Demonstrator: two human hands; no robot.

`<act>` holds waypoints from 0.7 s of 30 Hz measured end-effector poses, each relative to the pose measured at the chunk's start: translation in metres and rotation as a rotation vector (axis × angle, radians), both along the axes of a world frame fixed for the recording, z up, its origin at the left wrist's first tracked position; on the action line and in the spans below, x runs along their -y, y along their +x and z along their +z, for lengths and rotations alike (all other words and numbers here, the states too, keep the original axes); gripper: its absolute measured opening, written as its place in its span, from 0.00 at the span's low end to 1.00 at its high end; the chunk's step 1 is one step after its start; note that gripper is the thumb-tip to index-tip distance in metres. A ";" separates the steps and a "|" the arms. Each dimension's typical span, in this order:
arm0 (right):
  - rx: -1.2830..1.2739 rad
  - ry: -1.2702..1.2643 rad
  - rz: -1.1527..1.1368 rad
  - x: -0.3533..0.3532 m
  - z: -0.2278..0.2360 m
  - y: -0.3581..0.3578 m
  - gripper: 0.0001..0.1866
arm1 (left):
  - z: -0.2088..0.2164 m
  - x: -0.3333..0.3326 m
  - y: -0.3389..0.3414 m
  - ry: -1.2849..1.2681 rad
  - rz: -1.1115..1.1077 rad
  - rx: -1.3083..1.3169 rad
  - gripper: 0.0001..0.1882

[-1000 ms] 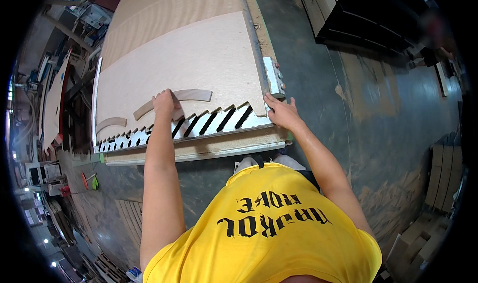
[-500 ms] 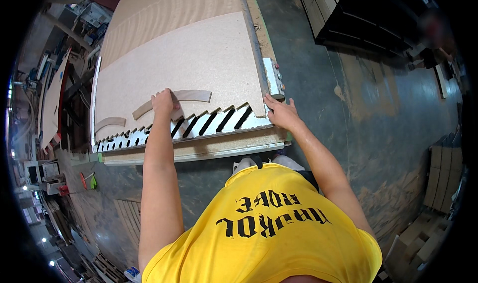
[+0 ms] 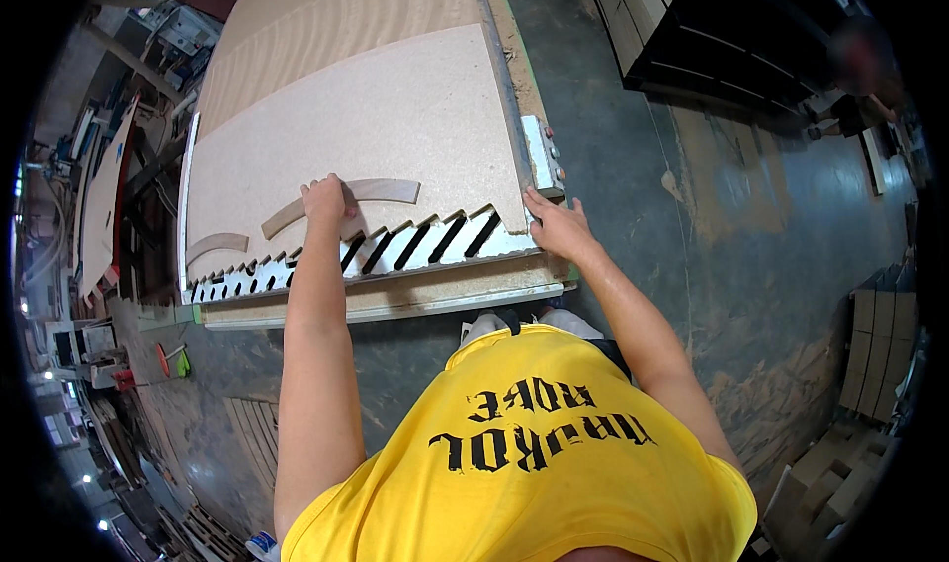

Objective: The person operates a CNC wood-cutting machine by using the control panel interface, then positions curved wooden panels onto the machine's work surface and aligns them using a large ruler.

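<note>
My left hand is closed over the middle of a curved wooden strip, which lies on a pale board near its zigzag-cut front edge. The hand covers part of the strip. To the left, a shorter curved wooden piece lies by the same edge. Resting at the right front corner of the machine table is my right hand, its fingers spread and nothing held. Just beyond that hand sits a white control box with several buttons. Slotted white metal shows below the zigzag edge.
Wavy sawdust-like ridges cover the table's far part. A tilted panel stands at the left. Stacked dark boards stand far right, with a person beyond them. Another board stack is at the right; a green-and-red dustpan lies left.
</note>
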State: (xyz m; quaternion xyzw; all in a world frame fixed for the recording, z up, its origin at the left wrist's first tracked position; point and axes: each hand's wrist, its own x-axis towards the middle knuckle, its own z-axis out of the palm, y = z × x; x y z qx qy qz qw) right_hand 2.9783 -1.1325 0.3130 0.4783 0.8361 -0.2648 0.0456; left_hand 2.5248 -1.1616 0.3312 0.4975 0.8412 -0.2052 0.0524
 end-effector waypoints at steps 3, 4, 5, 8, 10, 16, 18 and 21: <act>-0.062 -0.027 -0.054 0.000 -0.004 0.000 0.33 | 0.001 -0.003 0.001 -0.016 0.001 0.002 0.35; -0.076 -0.021 -0.065 -0.001 -0.006 -0.001 0.32 | 0.001 -0.004 0.002 -0.013 -0.002 -0.001 0.35; -0.089 -0.015 -0.075 -0.002 -0.007 -0.001 0.31 | 0.001 -0.004 0.002 -0.011 -0.005 -0.004 0.35; -0.130 -0.002 -0.101 -0.002 -0.009 -0.004 0.29 | 0.001 -0.001 0.001 -0.011 -0.020 -0.018 0.35; -0.189 -0.003 -0.129 -0.001 -0.010 -0.005 0.28 | 0.002 0.001 0.001 -0.006 -0.033 -0.022 0.35; -0.330 0.061 -0.195 0.005 -0.024 -0.010 0.27 | 0.011 0.001 0.010 0.011 -0.056 0.001 0.33; -0.330 0.080 -0.199 0.006 -0.027 -0.012 0.26 | 0.010 0.002 0.007 0.028 -0.050 0.011 0.33; -0.319 0.017 -0.195 0.002 -0.019 -0.008 0.26 | 0.008 0.004 0.005 0.032 -0.047 0.015 0.32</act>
